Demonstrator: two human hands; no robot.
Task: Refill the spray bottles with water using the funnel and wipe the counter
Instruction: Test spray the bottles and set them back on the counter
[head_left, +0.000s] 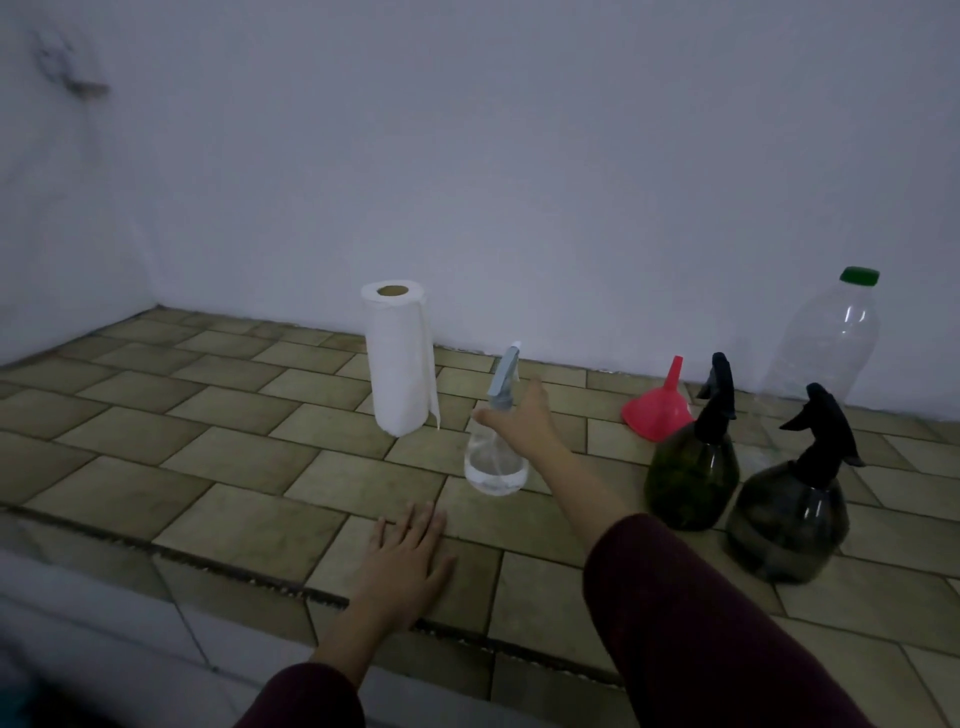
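Refilling looks barely begun: right hand (519, 421), grip wide, reaches the clear spray bottle (494, 457) mid-frame; left hand (410, 551) lies flat on the counter (234, 467). Next, unscrewing its head.

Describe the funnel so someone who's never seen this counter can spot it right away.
Look along the tiled counter toward the white wall on the right. Between the clear spray bottle and the big green-capped plastic bottle, the funnel sits mouth down, spout up. It is the only red thing there.
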